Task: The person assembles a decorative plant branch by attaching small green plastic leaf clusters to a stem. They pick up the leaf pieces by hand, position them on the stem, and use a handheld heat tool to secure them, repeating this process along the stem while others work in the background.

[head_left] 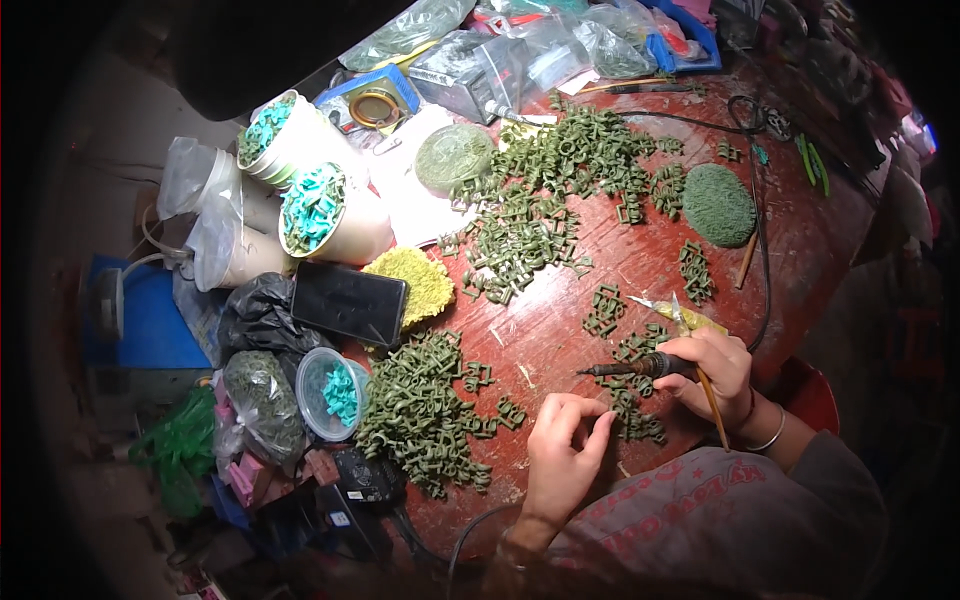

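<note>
Work: gripped iron [655,366] in right hand [715,368]; couldn't tell left hand's [567,455] grip; seemingly left clips [418,415] undone near surface's [625,245] left edge.

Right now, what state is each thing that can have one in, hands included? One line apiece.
Left bare hand: fingers curled, any hold unclear.
Right bare hand: closed on the slim black soldering iron.
Soldering iron: tip pointing left, heat unclear.
Black rectangular phone: screen dark.
Round clear plastic tub: uncovered, partly filled with turquoise pieces.
Nearer round white bucket: open, heaped with turquoise and green pieces.
</note>
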### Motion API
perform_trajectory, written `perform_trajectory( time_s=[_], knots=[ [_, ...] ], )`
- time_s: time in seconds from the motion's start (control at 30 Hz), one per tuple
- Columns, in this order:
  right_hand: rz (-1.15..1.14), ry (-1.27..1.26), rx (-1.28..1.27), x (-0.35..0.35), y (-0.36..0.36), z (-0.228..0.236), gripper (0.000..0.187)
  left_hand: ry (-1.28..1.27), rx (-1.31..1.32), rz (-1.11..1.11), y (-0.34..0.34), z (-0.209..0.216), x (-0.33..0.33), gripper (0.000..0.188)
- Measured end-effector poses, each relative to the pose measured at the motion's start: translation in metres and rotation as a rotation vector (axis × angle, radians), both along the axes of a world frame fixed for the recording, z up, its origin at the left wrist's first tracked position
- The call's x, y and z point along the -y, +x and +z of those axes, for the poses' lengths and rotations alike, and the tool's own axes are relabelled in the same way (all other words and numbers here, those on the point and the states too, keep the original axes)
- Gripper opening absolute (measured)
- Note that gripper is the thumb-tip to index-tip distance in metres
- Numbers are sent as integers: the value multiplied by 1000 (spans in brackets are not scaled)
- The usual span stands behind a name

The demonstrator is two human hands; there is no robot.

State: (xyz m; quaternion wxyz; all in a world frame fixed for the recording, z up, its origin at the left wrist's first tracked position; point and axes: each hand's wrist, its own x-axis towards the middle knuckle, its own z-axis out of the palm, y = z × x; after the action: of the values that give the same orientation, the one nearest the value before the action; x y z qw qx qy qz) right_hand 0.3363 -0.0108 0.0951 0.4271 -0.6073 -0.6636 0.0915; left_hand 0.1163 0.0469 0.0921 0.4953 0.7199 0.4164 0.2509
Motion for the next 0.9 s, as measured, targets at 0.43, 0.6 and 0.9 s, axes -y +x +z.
perform_trajectory(
  time_s=[0.43, 0.6, 0.9],
  knots=[
    [-40, -17, -45, -9, -4, 5, 30, 62, -57, -66, -2, -4, 0, 19],
    [13, -56, -74, -10, -7, 18, 30, -133, 114, 57, -4, -3, 0, 12],
    [275, -336, -388, -22, -28, 38, 35, -772, 562, 251, -10, 5, 0, 14]
  ],
)
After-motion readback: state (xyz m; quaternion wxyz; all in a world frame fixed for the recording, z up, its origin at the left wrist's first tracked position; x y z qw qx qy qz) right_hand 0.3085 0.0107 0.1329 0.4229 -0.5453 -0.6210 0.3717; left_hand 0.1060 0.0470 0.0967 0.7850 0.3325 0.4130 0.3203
